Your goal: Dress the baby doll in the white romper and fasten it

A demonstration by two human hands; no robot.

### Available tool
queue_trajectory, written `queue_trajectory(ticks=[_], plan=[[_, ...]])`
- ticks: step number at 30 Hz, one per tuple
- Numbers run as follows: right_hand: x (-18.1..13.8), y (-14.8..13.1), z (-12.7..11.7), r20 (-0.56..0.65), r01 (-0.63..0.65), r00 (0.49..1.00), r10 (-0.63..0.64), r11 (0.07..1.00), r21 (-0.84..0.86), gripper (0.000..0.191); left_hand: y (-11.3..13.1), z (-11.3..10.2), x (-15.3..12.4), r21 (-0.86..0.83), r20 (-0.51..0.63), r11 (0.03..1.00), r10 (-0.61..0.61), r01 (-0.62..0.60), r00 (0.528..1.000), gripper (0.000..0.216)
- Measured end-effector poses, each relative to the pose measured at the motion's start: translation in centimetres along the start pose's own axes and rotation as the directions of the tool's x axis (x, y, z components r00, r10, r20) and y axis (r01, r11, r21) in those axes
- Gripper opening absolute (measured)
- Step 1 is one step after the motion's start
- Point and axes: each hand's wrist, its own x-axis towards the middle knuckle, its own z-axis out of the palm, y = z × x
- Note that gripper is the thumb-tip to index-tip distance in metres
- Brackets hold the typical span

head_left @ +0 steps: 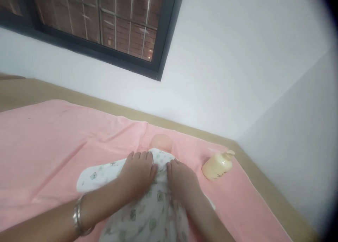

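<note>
A white baby garment point(161, 196) with a small green and grey print lies spread over a doll-like body on the pink blanket. Beyond its neckline shows a smooth round head point(161, 142), seemingly a doll's; the rest is covered. My left hand point(138, 170) is closed on the cloth at the upper left, near the neckline, beside a long sleeve point(95, 177) stretched out to the left. Opposite it, my right hand point(182, 177) grips the cloth at the upper right, its fingertips by the neckline. Creases run down the garment between both hands.
To the right, a pale yellow pump bottle point(217, 165) leans on the pink blanket point(60, 140). Around the blanket runs a tan surface edge point(253, 164). Behind it rise a white wall point(211, 76) and a dark-framed window point(137, 64) with bars.
</note>
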Motion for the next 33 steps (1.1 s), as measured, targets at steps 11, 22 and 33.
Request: queue_trajectory(ticks=[11,22,33], plan=[[-0.8,-0.6,-0.9,-0.089,0.046,0.995,-0.037,0.993,0.107,0.037,-1.9,1.0,1.7,-0.229,0.077,0.971,-0.055,0.072,0.996,0.037],[0.6,0.4,0.7,-0.067,-0.057,0.995,0.077,0.963,0.262,0.042,0.1,-0.4,-0.4,0.035,0.002,0.998,0.058,-0.058,0.998,0.036],[-0.8,-1.1,-0.1,-0.202,0.073,0.979,-0.035,0.981,0.180,0.033,-2.2,0.7,1.8,-0.231,0.149,0.971,-0.023,0.057,0.989,0.039]])
